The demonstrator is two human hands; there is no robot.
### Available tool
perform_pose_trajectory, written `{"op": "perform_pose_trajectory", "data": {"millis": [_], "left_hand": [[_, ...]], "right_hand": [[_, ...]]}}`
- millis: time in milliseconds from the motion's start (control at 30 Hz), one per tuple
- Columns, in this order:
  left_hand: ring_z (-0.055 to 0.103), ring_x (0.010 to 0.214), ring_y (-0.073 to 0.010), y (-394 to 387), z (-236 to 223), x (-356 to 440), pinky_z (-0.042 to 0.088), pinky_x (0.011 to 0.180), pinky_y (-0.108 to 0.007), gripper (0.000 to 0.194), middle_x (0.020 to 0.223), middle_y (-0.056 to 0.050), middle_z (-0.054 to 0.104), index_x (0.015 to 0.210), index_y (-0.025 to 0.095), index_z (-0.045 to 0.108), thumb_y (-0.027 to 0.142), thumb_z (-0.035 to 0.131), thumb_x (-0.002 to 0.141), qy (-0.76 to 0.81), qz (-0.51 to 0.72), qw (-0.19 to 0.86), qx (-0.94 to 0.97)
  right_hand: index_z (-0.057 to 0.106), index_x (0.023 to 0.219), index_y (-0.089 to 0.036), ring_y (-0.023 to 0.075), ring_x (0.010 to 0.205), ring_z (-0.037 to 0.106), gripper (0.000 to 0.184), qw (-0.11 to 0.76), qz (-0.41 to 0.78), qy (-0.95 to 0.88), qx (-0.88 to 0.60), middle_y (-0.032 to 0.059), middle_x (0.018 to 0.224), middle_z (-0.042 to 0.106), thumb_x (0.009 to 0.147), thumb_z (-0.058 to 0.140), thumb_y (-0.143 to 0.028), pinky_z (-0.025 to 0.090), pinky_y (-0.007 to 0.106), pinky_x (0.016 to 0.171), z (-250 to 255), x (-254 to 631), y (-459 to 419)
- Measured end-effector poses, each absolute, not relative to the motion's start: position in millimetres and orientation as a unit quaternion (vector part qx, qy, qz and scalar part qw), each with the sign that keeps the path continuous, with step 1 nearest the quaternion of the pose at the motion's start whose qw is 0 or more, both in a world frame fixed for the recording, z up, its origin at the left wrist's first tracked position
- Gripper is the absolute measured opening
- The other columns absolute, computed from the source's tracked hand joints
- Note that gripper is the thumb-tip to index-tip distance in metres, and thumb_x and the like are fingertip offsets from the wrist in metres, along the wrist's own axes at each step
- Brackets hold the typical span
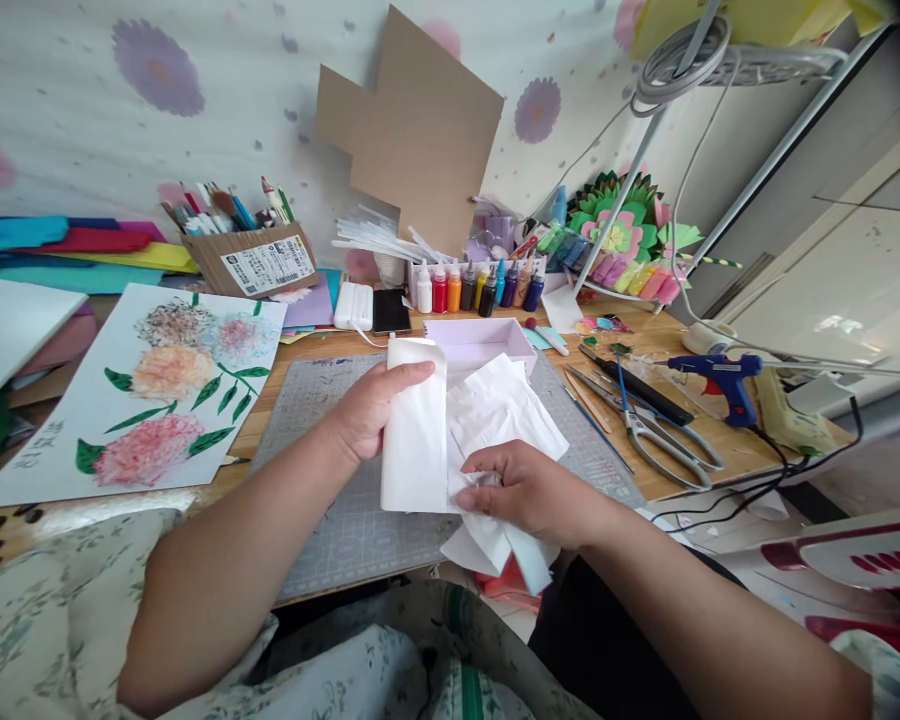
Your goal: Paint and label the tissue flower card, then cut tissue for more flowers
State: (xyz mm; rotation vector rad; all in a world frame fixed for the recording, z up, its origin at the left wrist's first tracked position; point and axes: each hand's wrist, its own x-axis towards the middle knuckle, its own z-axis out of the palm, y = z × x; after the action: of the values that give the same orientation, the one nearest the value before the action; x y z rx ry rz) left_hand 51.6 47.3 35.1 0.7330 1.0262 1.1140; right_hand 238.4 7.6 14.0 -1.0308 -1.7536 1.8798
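My left hand (375,405) is closed on a folded white sheet of tissue paper (414,450), thumb across its front near the top. The sheet stands almost upright over the grey cutting mat (315,500). At its lower right edge, my right hand (514,490) pinches crumpled white tissue paper (495,410), thumb against fingertips. Some of this crumpled paper spreads behind the hand, and some hangs below it past the table's front edge. Whether the two papers are joined is hard to see. Just behind them sits a shallow lilac box (480,340), partly covered.
Scissors (660,430), thin brushes (600,425) and a blue glue gun (720,380) lie to the right. Paint bottles (469,290) line the back, near a black phone (391,312). A flower picture (165,390) lies left, below a cardboard box of pens (251,260).
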Motion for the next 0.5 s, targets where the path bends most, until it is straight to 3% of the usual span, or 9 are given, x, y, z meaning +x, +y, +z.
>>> {"op": "perform_pose_trajectory", "data": {"millis": [167, 233, 300, 333, 400, 500], "left_hand": [[0.057, 0.042, -0.0184, 52, 33, 45, 0.045, 0.038, -0.026, 0.022, 0.054, -0.008, 0.063, 0.067, 0.011, 0.064, 0.031, 0.071, 0.062, 0.459, 0.479, 0.676, 0.320], [0.058, 0.043, -0.0193, 53, 32, 44, 0.047, 0.039, -0.028, 0.022, 0.055, -0.008, 0.064, 0.068, 0.010, 0.064, 0.031, 0.069, 0.065, 0.459, 0.471, 0.683, 0.318], [0.060, 0.045, -0.0203, 53, 29, 44, 0.049, 0.040, -0.029, 0.023, 0.056, -0.009, 0.064, 0.069, 0.010, 0.064, 0.032, 0.068, 0.067, 0.461, 0.454, 0.697, 0.309], [0.060, 0.046, -0.0204, 53, 28, 45, 0.050, 0.041, -0.030, 0.024, 0.057, -0.009, 0.064, 0.068, 0.010, 0.064, 0.033, 0.067, 0.068, 0.462, 0.444, 0.705, 0.303], [0.059, 0.045, -0.0199, 53, 25, 49, 0.050, 0.041, -0.030, 0.025, 0.056, -0.009, 0.063, 0.068, 0.010, 0.063, 0.035, 0.065, 0.071, 0.465, 0.425, 0.719, 0.293], [0.059, 0.043, -0.0195, 50, 20, 57, 0.049, 0.039, -0.029, 0.025, 0.054, -0.009, 0.063, 0.070, 0.010, 0.061, 0.035, 0.062, 0.074, 0.475, 0.408, 0.723, 0.291]], "right_hand": [[0.067, 0.072, -0.017, 0.0080, 0.048, 0.044, 0.022, 0.165, 0.646, -0.641, -0.380, -0.0027, 0.056, 0.056, 0.068, 0.071, -0.038, 0.034, 0.021, 0.049, 34, 270, 15], [0.068, 0.074, -0.016, 0.0104, 0.053, 0.051, 0.029, 0.223, 0.601, -0.649, -0.411, 0.0010, 0.064, 0.062, 0.065, 0.073, -0.043, 0.039, 0.023, 0.051, 40, 296, 30], [0.067, 0.078, -0.016, 0.0137, 0.054, 0.056, 0.038, 0.335, 0.481, -0.629, -0.510, 0.0042, 0.069, 0.065, 0.065, 0.070, -0.051, 0.044, 0.026, 0.051, 39, 326, 52], [0.066, 0.084, -0.016, 0.0157, 0.058, 0.059, 0.041, 0.385, 0.376, -0.615, -0.576, 0.0055, 0.074, 0.066, 0.069, 0.065, -0.054, 0.047, 0.028, 0.053, 36, 340, 64], [0.062, 0.104, -0.015, 0.0208, 0.070, 0.063, 0.044, 0.412, 0.283, -0.593, -0.631, 0.0101, 0.089, 0.068, 0.078, 0.054, -0.050, 0.051, 0.036, 0.063, 25, 363, 89], [0.061, 0.109, -0.013, 0.0315, 0.097, 0.060, 0.044, 0.407, 0.176, -0.588, -0.677, 0.0163, 0.104, 0.065, 0.075, 0.059, -0.041, 0.045, 0.049, 0.086, 9, 380, 113]]}}
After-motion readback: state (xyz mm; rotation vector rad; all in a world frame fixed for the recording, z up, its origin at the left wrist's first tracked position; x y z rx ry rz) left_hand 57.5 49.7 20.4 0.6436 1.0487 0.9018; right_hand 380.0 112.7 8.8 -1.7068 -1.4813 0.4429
